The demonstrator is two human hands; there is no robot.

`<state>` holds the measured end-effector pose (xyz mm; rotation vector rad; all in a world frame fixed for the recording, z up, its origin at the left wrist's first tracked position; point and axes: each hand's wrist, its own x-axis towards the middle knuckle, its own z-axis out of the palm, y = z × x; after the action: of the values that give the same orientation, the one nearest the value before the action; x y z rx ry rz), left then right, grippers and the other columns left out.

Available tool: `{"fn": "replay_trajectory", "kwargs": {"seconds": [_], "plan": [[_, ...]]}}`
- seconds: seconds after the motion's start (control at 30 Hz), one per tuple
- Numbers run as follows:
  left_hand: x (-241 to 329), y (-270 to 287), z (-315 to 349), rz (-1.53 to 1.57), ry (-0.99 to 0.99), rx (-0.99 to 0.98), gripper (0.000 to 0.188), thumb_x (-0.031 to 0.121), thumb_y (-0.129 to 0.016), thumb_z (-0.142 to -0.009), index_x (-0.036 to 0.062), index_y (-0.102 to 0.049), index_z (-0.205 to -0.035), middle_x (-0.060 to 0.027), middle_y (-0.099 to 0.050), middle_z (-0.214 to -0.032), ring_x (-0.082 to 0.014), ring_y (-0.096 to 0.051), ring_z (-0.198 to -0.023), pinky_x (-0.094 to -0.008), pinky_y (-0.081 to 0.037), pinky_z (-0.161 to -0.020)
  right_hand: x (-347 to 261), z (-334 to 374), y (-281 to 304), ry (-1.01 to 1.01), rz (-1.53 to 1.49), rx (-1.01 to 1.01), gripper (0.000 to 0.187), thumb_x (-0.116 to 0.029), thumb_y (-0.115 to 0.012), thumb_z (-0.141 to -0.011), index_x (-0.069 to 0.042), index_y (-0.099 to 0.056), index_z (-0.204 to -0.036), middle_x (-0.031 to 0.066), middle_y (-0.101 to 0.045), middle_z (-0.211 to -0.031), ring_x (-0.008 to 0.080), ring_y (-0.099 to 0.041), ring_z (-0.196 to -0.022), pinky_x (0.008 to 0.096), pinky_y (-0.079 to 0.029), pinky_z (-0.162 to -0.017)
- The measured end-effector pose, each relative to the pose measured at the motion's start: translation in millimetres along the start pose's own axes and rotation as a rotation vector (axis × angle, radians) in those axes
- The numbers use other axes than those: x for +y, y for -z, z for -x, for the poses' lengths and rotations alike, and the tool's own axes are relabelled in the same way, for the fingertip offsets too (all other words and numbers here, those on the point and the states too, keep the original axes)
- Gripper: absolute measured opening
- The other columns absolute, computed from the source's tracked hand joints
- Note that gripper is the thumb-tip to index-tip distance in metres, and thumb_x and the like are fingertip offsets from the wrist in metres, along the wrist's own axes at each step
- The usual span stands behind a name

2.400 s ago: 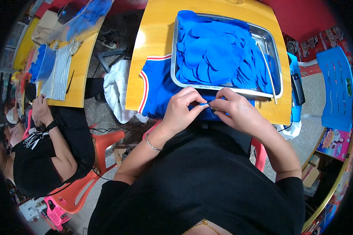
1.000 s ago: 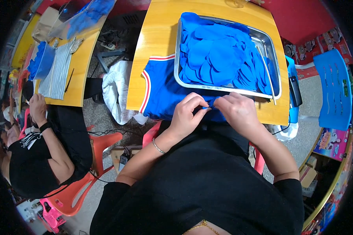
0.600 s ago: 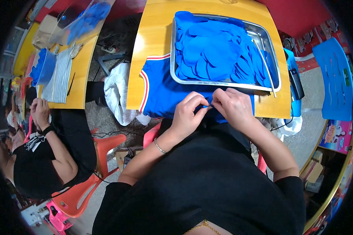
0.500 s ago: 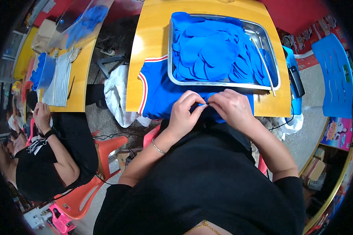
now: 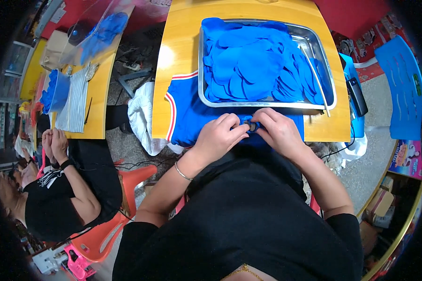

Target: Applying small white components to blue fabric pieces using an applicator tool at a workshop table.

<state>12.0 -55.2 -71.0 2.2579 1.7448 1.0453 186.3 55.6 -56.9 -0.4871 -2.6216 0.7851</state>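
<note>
Left hand (image 5: pixel 220 136) has turned flatter since the earlier frame, and the small blue piece (image 5: pixel 253 125) now shows a dark patch between it and the right hand (image 5: pixel 280 131); what the patch is, I can't tell. At far left I see a co-worker's hands (image 5: pixel 58 145) together near a striped cloth (image 5: pixel 72 103). Next comes a blue garment (image 5: pixel 187 107) with red-and-white trim, on the bench (image 5: pixel 326 132) and partly under the metal tray (image 5: pixel 315 47). Near the bench's front edge, my left fingers pinch the piece's left side; the right thumb and forefinger pinch its right. I judge it light and soft, likely limp, best held by opposite edges with the fingertips. Beyond, the tray holds loose blue cutouts (image 5: pixel 251 61), a thin stick (image 5: pixel 319 84) lying at its right.
</note>
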Motion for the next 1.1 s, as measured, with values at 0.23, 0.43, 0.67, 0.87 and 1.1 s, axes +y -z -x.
{"fn": "replay_trajectory", "kwargs": {"seconds": [0.23,0.43,0.67,0.87,1.1], "plan": [[-3.7,20.8,-17.8,-0.157,-0.034,-0.267,0.023,0.026,-0.069,-0.073,0.0085,-0.055,-0.079,-0.0069,-0.047,-0.078,-0.0228,-0.053,-0.075,-0.0354,-0.044,-0.059,1.9,-2.9,-2.0,-0.033,0.004,-0.026,0.022,-0.004,-0.066,-0.072,-0.005,-0.055,-0.091,0.0094,-0.058,-0.091,0.0294,-0.061,-0.08,0.0374,-0.049,-0.066],[-4.4,14.9,-19.9,-0.176,-0.079,-0.307,0.022,0.024,-0.069,-0.073,0.0089,-0.055,-0.081,-0.0069,-0.049,-0.082,-0.0233,-0.054,-0.076,-0.035,-0.045,-0.061,0.9,-1.4,-2.2,-0.032,0.028,-0.004,0.021,-0.004,-0.066,-0.072,-0.006,-0.056,-0.09,0.0091,-0.058,-0.091,0.0296,-0.06,-0.08,0.0374,-0.049,-0.065],[-1.2,12.8,-15.7,-0.164,-0.072,-0.182,0.02,0.02,-0.068,-0.073,0.01,-0.054,-0.083,-0.0064,-0.048,-0.082,-0.021,-0.055,-0.076,-0.0326,-0.046,-0.06,3.8,-1.8,1.9,-0.028,-0.007,0.046,0.021,-0.003,-0.067,-0.071,-0.007,-0.056,-0.089,0.0086,-0.058,-0.087,0.0285,-0.06,-0.08,0.0369,-0.049,-0.066],[-1.3,13.0,-14.7,-0.125,0.019,-0.278,0.019,0.016,-0.068,-0.074,0.0074,-0.053,-0.082,-0.0085,-0.049,-0.083,-0.0267,-0.055,-0.075,-0.0377,-0.046,-0.061,2.6,0.2,-0.6,0.016,0.06,0.031,0.024,-0.004,-0.064,-0.07,-0.011,-0.058,-0.092,0.0074,-0.057,-0.089,0.0268,-0.06,-0.081,0.0365,-0.049,-0.064],[0.7,13.6,-17.3,-0.038,0.05,-0.251,0.02,0.012,-0.067,-0.074,0.0055,-0.051,-0.083,-0.0098,-0.05,-0.089,-0.0268,-0.058,-0.074,-0.037,-0.048,-0.06,-3.0,0.3,8.0,0.119,0.223,-0.007,0.019,-0.009,-0.06,-0.072,-0.016,-0.06,-0.089,0.0049,-0.054,-0.09,0.0221,-0.057,-0.082,0.0338,-0.049,-0.059]]}}
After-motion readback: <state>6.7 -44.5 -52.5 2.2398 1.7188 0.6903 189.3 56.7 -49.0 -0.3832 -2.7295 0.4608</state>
